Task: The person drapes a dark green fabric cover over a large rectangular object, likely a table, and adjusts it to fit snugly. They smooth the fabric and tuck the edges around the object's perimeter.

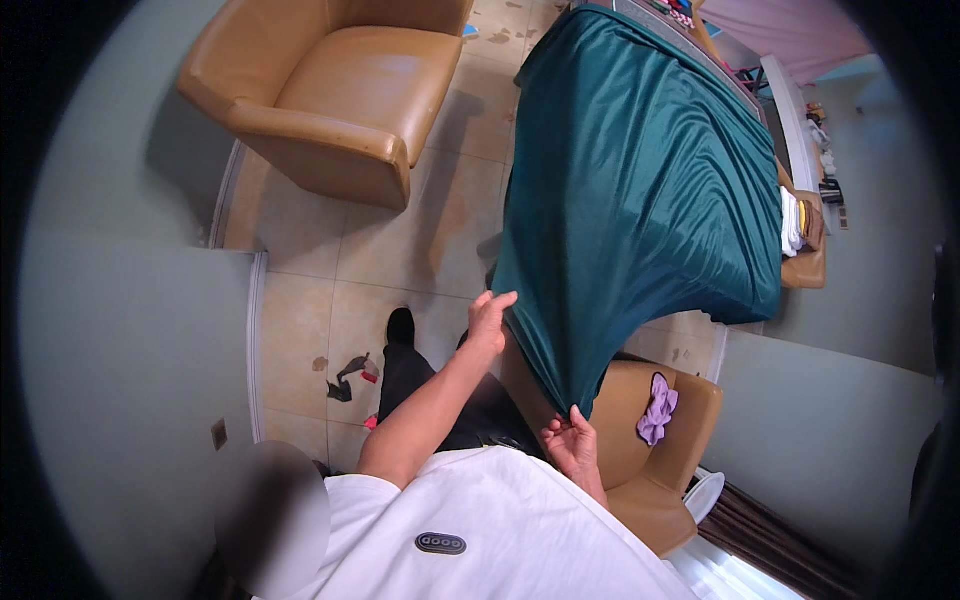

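A large dark green, shiny cloth [637,172] is spread over a table and stretches down towards me in long folds. My left hand [491,319] grips its left edge, the thumb lying over the fabric. Nearer my waist, my right hand [571,442] pinches the gathered near end between thumb and fingers. The cloth is drawn taut between the table and my right hand. Its underside and most of the table are hidden.
A tan armchair [352,82] stands at upper left; another [656,502], bearing a purple cloth [658,411], is close on my right. Folded towels [791,223] rest on a chair at right. Dark and red scraps [341,386] lie on the tiled floor by my foot.
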`<state>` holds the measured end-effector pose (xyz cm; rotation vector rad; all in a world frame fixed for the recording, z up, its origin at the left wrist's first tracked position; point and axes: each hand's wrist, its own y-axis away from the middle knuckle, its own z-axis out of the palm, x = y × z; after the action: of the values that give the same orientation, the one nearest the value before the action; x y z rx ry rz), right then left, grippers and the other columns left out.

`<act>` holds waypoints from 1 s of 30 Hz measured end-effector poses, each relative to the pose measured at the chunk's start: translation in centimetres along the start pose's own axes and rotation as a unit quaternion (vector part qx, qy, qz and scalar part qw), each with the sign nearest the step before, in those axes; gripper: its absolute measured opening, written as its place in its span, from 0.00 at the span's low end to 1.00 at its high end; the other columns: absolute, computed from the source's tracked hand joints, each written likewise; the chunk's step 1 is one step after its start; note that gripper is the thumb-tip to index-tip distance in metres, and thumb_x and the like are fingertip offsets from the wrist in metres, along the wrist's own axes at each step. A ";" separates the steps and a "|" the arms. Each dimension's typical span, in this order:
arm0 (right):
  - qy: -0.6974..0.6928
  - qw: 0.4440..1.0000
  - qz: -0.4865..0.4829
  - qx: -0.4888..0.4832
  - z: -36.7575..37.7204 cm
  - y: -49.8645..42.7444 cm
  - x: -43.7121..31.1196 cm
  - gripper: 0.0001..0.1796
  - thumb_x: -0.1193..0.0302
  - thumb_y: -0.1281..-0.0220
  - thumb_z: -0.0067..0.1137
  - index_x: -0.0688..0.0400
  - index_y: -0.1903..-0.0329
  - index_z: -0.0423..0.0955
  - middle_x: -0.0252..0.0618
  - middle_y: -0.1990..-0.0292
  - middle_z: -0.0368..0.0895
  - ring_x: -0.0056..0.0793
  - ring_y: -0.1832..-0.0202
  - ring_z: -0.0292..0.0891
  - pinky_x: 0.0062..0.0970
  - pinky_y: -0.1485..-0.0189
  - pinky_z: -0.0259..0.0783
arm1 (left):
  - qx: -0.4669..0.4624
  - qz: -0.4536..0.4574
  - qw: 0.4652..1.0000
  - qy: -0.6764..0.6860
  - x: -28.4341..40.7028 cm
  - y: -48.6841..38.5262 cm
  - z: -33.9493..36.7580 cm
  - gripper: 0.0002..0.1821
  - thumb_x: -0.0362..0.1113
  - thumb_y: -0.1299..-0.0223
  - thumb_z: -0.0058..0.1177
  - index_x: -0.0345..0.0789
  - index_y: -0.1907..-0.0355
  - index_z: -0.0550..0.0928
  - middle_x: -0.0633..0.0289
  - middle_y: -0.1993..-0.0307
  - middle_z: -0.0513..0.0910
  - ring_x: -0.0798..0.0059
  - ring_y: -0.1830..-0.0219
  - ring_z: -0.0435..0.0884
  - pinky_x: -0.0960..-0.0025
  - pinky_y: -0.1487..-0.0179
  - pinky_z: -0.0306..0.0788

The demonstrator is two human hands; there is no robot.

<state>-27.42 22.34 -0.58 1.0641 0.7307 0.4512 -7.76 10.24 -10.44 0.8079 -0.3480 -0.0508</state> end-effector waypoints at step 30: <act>-0.003 0.999 -0.009 0.047 2.0 -3.9 5.4 0.11 0.66 0.47 0.62 0.52 0.64 0.70 0.34 0.72 0.72 0.31 0.73 0.70 0.32 0.70 0.67 | 0.086 0.304 0.826 -0.467 8.9 1.5 -8.1 0.04 0.30 0.43 0.51 0.31 0.68 0.72 0.60 0.81 0.72 0.76 0.77 0.70 0.70 0.70 0.66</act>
<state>-22.35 22.95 -5.28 1.1453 0.7623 0.4016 3.13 15.36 -12.03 0.7696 -1.5554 0.1971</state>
